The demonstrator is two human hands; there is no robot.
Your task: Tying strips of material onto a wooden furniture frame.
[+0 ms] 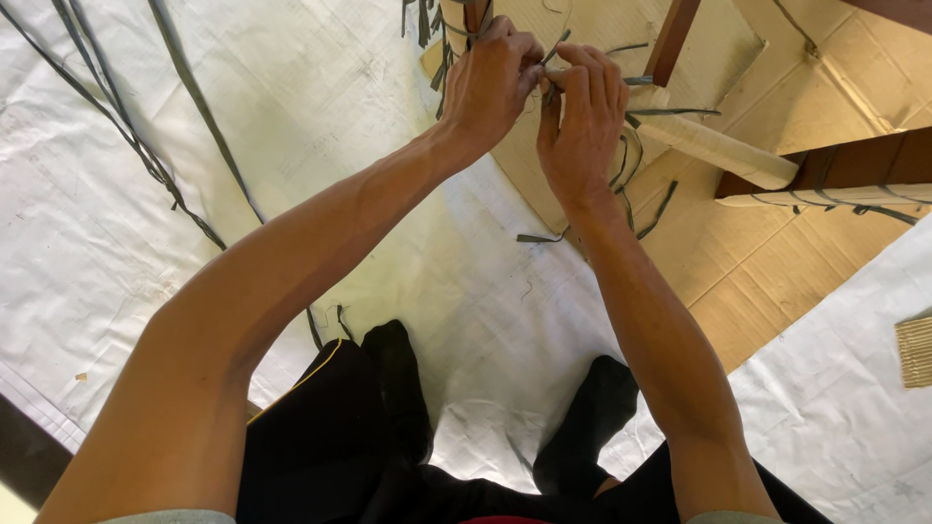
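White plastic sheet (320, 116) and brown cardboard (757, 252) cover the floor. Up top, the thin dark-green strip (555, 50) sits pinched between the left hand (490, 82) and right hand (582, 116), by a brown wooden frame (825, 165).

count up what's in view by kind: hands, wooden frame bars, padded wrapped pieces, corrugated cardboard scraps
hands: 2, the left hand and right hand, both pinching a thin dark strip
wooden frame bars: 3, counting the one at the top
padded wrapped pieces: 2, one being the pale roll
corrugated cardboard scraps: 1
total: 8
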